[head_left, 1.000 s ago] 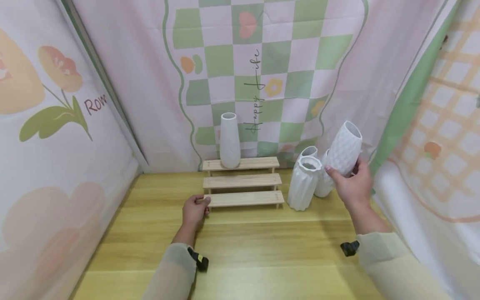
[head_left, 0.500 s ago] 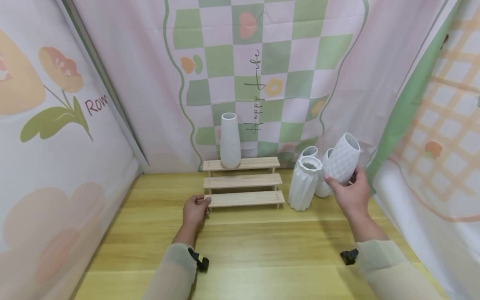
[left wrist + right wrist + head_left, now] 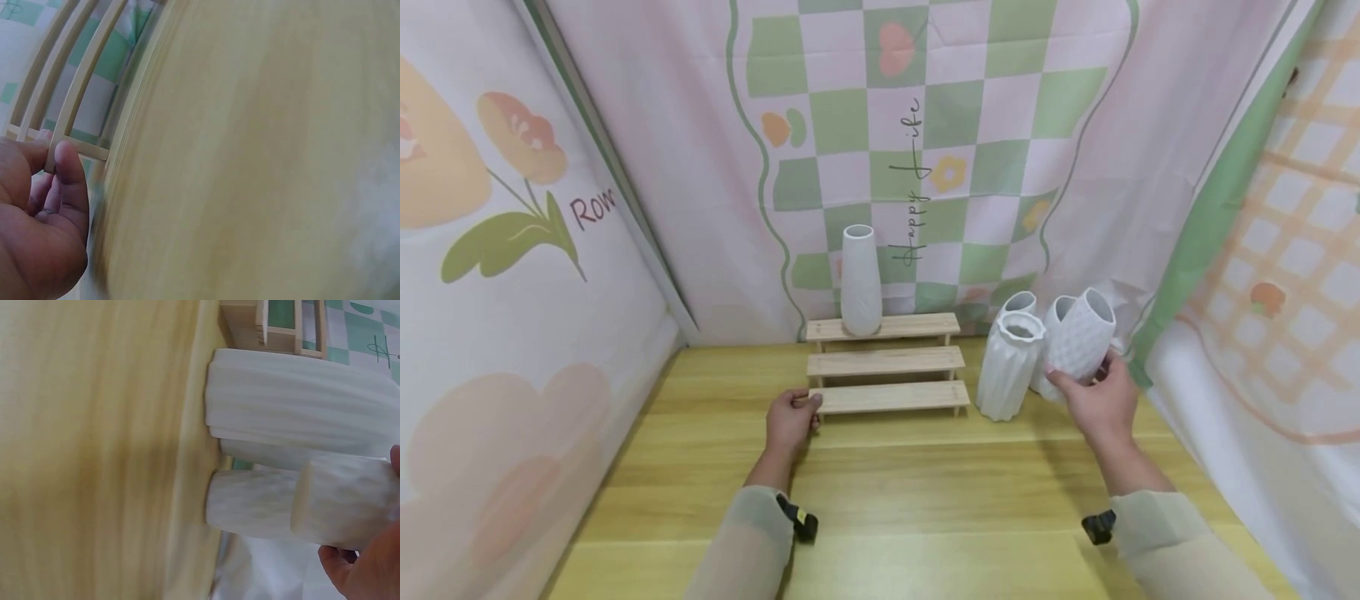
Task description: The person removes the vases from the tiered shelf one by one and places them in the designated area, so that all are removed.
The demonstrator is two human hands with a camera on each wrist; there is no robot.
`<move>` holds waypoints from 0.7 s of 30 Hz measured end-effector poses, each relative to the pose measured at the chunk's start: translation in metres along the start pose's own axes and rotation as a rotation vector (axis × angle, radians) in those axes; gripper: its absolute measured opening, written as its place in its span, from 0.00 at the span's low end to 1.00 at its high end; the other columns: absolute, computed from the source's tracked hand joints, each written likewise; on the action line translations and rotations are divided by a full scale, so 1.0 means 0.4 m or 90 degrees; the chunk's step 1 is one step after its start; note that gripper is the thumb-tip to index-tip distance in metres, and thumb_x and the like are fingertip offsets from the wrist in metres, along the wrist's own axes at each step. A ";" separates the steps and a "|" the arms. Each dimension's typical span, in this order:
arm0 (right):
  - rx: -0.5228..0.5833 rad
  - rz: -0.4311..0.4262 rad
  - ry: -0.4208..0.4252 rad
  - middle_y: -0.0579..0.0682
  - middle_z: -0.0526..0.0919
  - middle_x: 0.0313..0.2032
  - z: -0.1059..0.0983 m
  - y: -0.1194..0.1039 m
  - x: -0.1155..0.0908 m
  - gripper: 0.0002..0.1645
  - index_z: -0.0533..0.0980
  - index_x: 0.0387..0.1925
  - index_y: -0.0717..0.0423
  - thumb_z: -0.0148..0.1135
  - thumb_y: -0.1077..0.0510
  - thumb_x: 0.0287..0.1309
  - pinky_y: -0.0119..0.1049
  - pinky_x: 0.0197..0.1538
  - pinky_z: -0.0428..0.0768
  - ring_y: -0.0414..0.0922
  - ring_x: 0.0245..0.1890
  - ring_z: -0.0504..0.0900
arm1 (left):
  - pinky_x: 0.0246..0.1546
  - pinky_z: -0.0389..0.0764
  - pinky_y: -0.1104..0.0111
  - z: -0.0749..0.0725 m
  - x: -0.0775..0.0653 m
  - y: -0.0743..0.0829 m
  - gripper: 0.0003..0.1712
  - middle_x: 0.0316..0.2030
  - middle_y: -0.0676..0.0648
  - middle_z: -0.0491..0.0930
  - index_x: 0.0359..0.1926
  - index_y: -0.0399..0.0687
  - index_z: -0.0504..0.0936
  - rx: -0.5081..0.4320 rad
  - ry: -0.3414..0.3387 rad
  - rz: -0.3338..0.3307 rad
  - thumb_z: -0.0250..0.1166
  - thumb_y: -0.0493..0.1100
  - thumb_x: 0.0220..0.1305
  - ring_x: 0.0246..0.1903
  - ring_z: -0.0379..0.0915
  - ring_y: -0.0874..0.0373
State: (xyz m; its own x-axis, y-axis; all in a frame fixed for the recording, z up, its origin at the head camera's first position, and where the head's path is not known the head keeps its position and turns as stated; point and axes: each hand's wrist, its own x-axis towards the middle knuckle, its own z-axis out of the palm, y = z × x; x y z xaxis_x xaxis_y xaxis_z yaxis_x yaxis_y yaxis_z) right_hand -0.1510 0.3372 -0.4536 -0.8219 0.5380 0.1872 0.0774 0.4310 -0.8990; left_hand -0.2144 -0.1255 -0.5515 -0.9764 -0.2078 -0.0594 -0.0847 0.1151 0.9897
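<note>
My left hand pinches the left end of the lowest board of a three-step wooden stand; the left wrist view shows thumb and fingers on that board end. At the right, my right hand grips a white diamond-textured vase, which leans to the right. In the right wrist view its base is off the table. Behind it stands another white vase, partly hidden. A pleated white vase with a wavy rim is to the left, with one more vase behind it.
A tall smooth white vase stands on the stand's top step. The wooden table meets a checkered cloth backdrop. Printed cloth hangs at the left and right.
My right hand has lowered the diamond-textured vase toward the table, slightly to the left, beside the standing vases. My left hand stays on the stand.
</note>
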 end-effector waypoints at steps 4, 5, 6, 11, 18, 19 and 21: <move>-0.013 0.005 -0.008 0.61 0.71 0.70 0.004 0.017 -0.003 0.59 0.59 0.78 0.56 0.82 0.48 0.51 0.56 0.68 0.75 0.59 0.68 0.72 | 0.23 0.84 0.70 -0.001 0.001 0.001 0.24 0.36 0.38 0.84 0.59 0.32 0.79 0.003 0.002 -0.005 0.71 0.42 0.69 0.21 0.79 0.59; -0.020 0.008 -0.010 0.61 0.70 0.71 0.005 0.021 -0.004 0.60 0.59 0.78 0.56 0.82 0.47 0.51 0.56 0.68 0.75 0.59 0.68 0.72 | 0.23 0.84 0.70 -0.001 0.001 0.001 0.24 0.36 0.38 0.84 0.59 0.32 0.79 0.004 0.002 -0.006 0.71 0.42 0.69 0.21 0.79 0.59; -0.024 0.009 -0.010 0.62 0.71 0.70 0.006 0.025 -0.004 0.60 0.59 0.78 0.57 0.83 0.47 0.50 0.56 0.68 0.75 0.59 0.68 0.72 | 0.23 0.84 0.70 -0.002 0.001 0.001 0.24 0.36 0.38 0.84 0.59 0.32 0.79 0.003 0.001 -0.007 0.71 0.42 0.69 0.21 0.79 0.59; -0.049 0.038 -0.027 0.64 0.68 0.72 0.008 0.044 -0.005 0.64 0.56 0.78 0.59 0.83 0.44 0.48 0.59 0.70 0.72 0.63 0.69 0.70 | 0.23 0.84 0.70 -0.001 0.000 0.001 0.24 0.37 0.38 0.84 0.59 0.33 0.79 0.008 0.005 -0.011 0.71 0.42 0.69 0.21 0.79 0.59; -0.073 0.056 -0.053 0.68 0.66 0.73 0.010 0.072 -0.004 0.66 0.53 0.78 0.62 0.83 0.44 0.48 0.61 0.70 0.70 0.66 0.70 0.68 | 0.22 0.84 0.70 0.004 0.002 -0.001 0.23 0.36 0.39 0.84 0.58 0.32 0.79 0.009 0.010 -0.012 0.72 0.41 0.69 0.20 0.79 0.58; -0.076 0.055 -0.055 0.68 0.66 0.72 0.010 0.075 -0.003 0.66 0.54 0.78 0.62 0.83 0.44 0.48 0.61 0.70 0.71 0.66 0.69 0.69 | 0.22 0.84 0.70 0.004 0.003 -0.001 0.23 0.36 0.39 0.84 0.58 0.32 0.79 0.009 0.009 -0.013 0.71 0.41 0.69 0.20 0.79 0.58; -0.080 0.054 -0.057 0.69 0.66 0.72 0.012 0.081 -0.001 0.66 0.54 0.77 0.63 0.83 0.45 0.49 0.61 0.70 0.71 0.67 0.69 0.69 | 0.23 0.84 0.70 0.003 0.003 -0.001 0.23 0.36 0.39 0.84 0.59 0.33 0.79 0.012 0.010 -0.013 0.71 0.42 0.69 0.21 0.79 0.58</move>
State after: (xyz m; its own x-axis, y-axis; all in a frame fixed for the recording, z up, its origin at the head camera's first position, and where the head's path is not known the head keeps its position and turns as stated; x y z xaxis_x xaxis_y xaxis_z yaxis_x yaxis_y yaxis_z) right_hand -0.1507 0.3476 -0.4846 -0.8562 0.5118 0.0711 0.2142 0.4767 -0.8526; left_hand -0.2158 -0.1245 -0.5519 -0.9712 -0.2250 -0.0780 -0.1091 0.1293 0.9856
